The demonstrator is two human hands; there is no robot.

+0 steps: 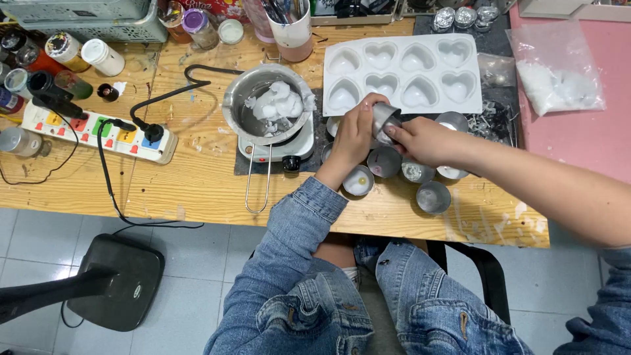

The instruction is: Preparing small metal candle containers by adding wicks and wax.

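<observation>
Wooden table [197, 190], contents left to right.

Far left: paint bottles [66, 52] and a power strip [98, 131] with coloured switches, one black plug in it.

Left of centre: steel pot [266, 102] holding white wax lumps, set on a small hotplate [276, 148]; its wire handle points to the near edge.

Centre, far: white heart mould [401, 75], cavities empty.

Centre: left hand [355, 135] and right hand [424, 141] meet over a dark mat. Between them a small metal cup [384, 120], tilted, just near of the mould. Left grip closed round the cup's side; right grip pinching its lower rim with the fingertips.

Below the hands: more metal cups [434, 196] standing on the table, one cup with pale wax [359, 180] beside the left wrist.

Far right: clear bag of white flakes [559, 72] on a pink sheet [605, 118].
</observation>
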